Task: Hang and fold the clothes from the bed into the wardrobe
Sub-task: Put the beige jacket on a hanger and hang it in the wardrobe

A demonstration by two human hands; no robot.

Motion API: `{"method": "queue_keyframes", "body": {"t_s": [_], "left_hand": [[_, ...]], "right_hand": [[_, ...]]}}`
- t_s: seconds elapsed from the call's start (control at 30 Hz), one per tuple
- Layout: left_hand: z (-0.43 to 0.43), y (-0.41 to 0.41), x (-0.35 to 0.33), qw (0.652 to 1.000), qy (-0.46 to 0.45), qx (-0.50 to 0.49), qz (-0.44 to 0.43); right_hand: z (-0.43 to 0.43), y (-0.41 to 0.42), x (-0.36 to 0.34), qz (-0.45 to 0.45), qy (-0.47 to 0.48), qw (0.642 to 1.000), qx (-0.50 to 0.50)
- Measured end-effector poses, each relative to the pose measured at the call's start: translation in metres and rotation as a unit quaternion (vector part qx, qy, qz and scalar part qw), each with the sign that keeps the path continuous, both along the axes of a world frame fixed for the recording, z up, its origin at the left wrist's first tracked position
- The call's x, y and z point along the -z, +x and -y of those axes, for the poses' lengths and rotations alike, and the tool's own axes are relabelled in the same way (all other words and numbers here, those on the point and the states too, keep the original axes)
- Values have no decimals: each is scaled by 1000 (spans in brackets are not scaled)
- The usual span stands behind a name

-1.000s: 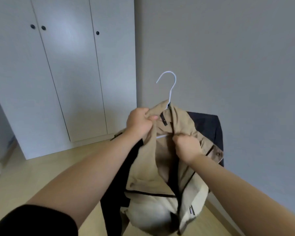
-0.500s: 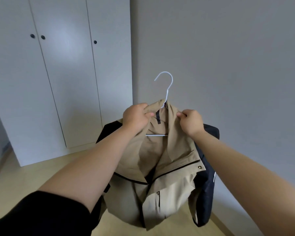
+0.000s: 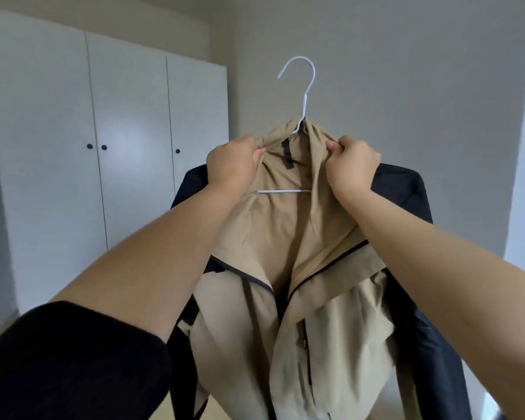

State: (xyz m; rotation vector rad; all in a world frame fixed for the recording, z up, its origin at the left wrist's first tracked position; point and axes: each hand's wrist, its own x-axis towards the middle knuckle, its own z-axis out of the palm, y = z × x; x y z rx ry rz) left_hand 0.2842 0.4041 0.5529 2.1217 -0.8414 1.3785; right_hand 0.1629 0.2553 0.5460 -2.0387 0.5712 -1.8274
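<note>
White wire hanger, hook uppermost, carrying beige zip-front jacket with dark outer layer showing behind at both shoulders; bottom bar visible inside open collar; held aloft at collar by left hand and right hand.

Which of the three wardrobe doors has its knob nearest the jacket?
The rightmost door: its single knob sits closest to the beige jacket; the paired knobs lie further left.
</note>
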Motion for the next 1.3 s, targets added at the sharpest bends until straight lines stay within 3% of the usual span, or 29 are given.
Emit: {"method": "queue_keyframes", "body": {"t_s": [0.3,0.43,0.5,0.6,0.7,0.8,0.87,1.0,1.07,1.2,1.23,1.3], "left_hand": [[-40,-70,-66,999,-24,-30,36],[-44,-79,-84,998,35,-55,-21],[-40,-74,-79,991,84,-59,-81],[-24,-55,-29,953,220,-48,-204],[-3,-31,65,881,340,-16,-328],[22,-11,182,823,368,25,-432],[37,-4,256,820,328,35,-468],[51,5,349,883,203,18,-422],[57,11,372,894,189,4,-407],[67,20,410,887,183,13,-425],[70,21,417,878,197,17,-436],[73,18,424,836,236,46,-494]], "right_hand": [[-44,-65,-59,56,-61,995,61],[-44,-75,-69,23,-49,997,46],[-35,-70,-63,-43,-39,997,48],[-10,-50,-19,-203,-3,978,50],[16,-26,65,-365,13,930,37],[38,-8,166,-477,41,878,21],[48,-2,231,-509,54,858,32],[60,0,323,-524,-30,849,66],[59,-5,347,-533,-21,845,30],[33,-20,367,-459,41,873,-157],[24,-27,366,-456,71,858,-227],[6,-45,363,-490,139,781,-362]]}}
